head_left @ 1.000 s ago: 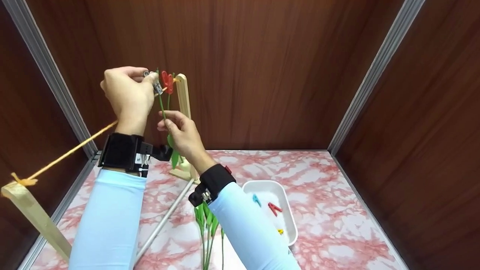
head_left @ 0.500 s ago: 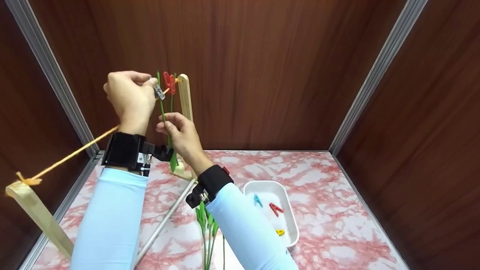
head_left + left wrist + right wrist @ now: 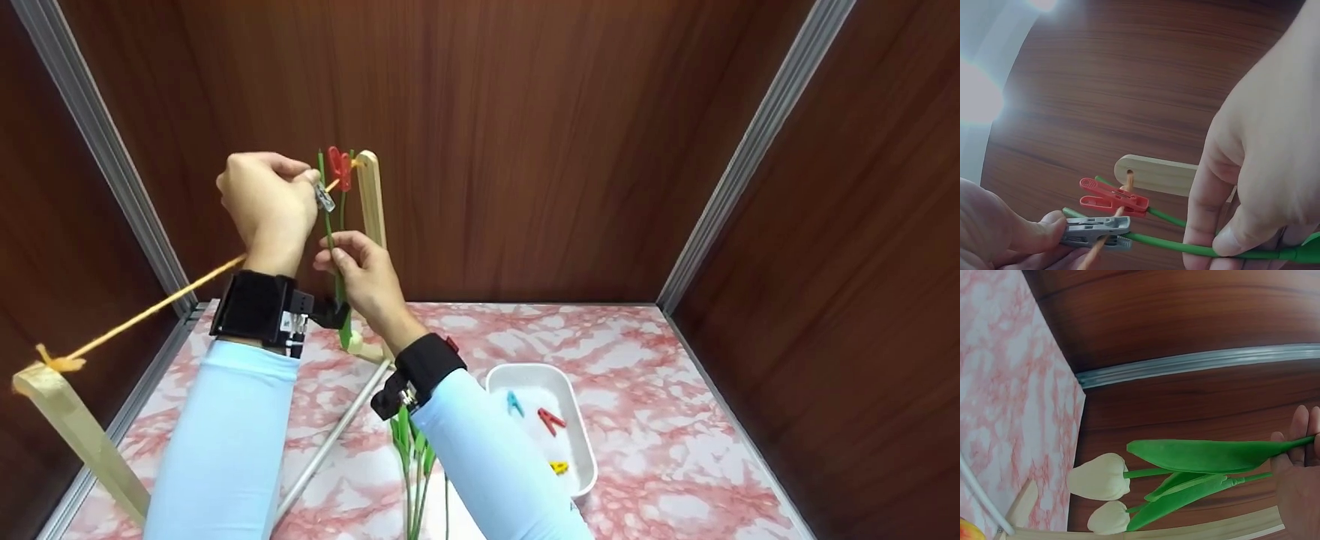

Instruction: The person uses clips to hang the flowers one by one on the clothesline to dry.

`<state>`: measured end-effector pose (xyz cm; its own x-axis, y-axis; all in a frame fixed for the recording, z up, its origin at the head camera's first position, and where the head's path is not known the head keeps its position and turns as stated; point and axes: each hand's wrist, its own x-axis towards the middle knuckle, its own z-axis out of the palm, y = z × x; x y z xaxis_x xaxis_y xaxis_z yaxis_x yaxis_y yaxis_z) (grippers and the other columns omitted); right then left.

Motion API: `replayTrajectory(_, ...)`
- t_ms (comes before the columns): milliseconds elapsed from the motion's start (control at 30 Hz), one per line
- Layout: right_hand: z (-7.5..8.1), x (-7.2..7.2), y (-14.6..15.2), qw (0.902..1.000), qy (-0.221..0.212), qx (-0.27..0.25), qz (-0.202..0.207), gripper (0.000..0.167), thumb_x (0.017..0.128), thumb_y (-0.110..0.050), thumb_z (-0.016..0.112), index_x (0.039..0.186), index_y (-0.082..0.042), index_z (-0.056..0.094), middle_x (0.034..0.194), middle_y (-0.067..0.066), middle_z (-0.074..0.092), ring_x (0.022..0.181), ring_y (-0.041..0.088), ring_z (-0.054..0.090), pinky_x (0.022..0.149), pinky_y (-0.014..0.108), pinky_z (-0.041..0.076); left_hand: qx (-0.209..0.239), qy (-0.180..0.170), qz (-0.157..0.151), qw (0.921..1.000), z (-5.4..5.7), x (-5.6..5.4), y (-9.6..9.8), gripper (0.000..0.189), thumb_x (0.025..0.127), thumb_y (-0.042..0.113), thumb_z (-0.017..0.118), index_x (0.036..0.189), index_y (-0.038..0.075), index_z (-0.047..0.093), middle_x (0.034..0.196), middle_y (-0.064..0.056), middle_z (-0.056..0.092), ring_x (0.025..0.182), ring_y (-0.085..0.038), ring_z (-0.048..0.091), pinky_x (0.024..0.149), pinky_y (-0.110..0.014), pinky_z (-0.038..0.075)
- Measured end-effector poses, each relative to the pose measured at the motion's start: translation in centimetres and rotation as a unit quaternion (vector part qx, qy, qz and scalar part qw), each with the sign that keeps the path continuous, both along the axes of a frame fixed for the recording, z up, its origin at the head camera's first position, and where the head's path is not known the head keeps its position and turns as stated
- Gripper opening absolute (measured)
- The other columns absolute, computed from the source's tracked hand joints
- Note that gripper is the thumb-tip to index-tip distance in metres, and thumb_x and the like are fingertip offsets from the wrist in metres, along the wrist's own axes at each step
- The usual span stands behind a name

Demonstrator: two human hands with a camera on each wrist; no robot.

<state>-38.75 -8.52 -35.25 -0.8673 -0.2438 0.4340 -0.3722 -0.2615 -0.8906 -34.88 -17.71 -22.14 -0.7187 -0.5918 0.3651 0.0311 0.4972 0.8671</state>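
My left hand (image 3: pixel 266 201) pinches the handles of a grey clothespin (image 3: pixel 1095 226) at the orange cord (image 3: pixel 159 306). The pin's jaws sit over the cord and a green stem (image 3: pixel 1168 244). Just below, my right hand (image 3: pixel 369 276) pinches that stem between thumb and fingers. It belongs to an artificial white tulip (image 3: pixel 1098 477) hanging head down with a long green leaf (image 3: pixel 1202 455). Beside it, a red clothespin (image 3: pixel 1117 198) clips a second stem to the cord, and another white tulip (image 3: pixel 1108 518) hangs from there.
Wooden posts (image 3: pixel 372 196) hold the cord at both ends, and a pale rod (image 3: pixel 334 435) runs low between them. To the right, a white tray (image 3: pixel 587 450) holds blue, red and yellow clothespins. Several green stems with leaves (image 3: pixel 418 457) lie at the front, partly behind my right forearm.
My left hand and the grey clothespin have moved slightly down and right, nearer the red clothespin. My right hand has lowered a little, still holding the stem.
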Motion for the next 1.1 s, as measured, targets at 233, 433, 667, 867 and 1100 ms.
replayTrajectory(233, -0.4, 0.1, 0.0, 0.9998, -0.009, -0.013, 0.014, 0.018, 0.105, 0.014, 0.049, 0.111, 0.012, 0.066, 0.088, 0.009, 0.071, 0.084, 0.018, 0.071, 0.092, 0.031, 0.059, -0.004, -0.002, -0.001, 1.0, 0.0, 0.0, 0.0, 0.01, 0.093, 0.014, 0.081, 0.101, 0.009, 0.085, 0.097, -0.005, 0.079, 0.098, -0.025, 0.071, 0.096, -0.042, 0.053)
replayTrajectory(433, -0.3, 0.2, -0.1, 0.9996, -0.011, -0.01, 0.024, 0.016, 0.105, 0.014, 0.049, 0.114, 0.014, 0.063, 0.091, 0.015, 0.073, 0.087, 0.02, 0.073, 0.093, 0.031, 0.059, 0.001, -0.014, -0.01, 0.9999, -0.1, 0.2, 0.1, 0.011, 0.093, 0.013, 0.081, 0.102, 0.009, 0.085, 0.098, -0.006, 0.079, 0.101, -0.027, 0.071, 0.095, -0.042, 0.053)
replayTrajectory(667, -0.3, 0.1, -0.1, 0.9997, -0.007, 0.013, 0.019, 0.017, 0.106, 0.011, 0.05, 0.116, 0.013, 0.064, 0.093, 0.015, 0.075, 0.091, 0.019, 0.074, 0.093, 0.027, 0.057, -0.018, -0.025, -0.023, 0.9993, -0.1, 0.5, 0.1, 0.022, 0.093, 0.018, 0.081, 0.112, 0.007, 0.083, 0.104, -0.008, 0.079, 0.105, -0.028, 0.072, 0.097, -0.044, 0.055)
replayTrajectory(867, -0.4, 0.3, 0.4, 0.9963, -0.001, 0.082, 0.024, 0.029, 0.108, 0.006, 0.05, 0.134, 0.006, 0.063, 0.123, 0.017, 0.074, 0.117, 0.015, 0.068, 0.101, 0.021, 0.049, -0.023, -0.046, -0.032, 0.9982, 0.0, 0.7, 0.1, 0.028, 0.094, 0.021, 0.079, 0.119, 0.008, 0.08, 0.108, -0.008, 0.079, 0.11, -0.03, 0.07, 0.101, -0.046, 0.052)
replayTrajectory(1100, -0.9, 0.6, 2.4, 0.9923, 0.021, 0.121, -0.017, 0.031, 0.107, 0.006, 0.051, 0.137, 0.007, 0.062, 0.13, 0.016, 0.07, 0.122, 0.016, 0.064, 0.104, 0.021, 0.049, -0.025, -0.066, -0.032, 0.997, 0.3, 1.0, 0.1, 0.033, 0.095, 0.024, 0.079, 0.124, 0.009, 0.078, 0.117, -0.01, 0.077, 0.116, -0.031, 0.068, 0.103, -0.046, 0.051)
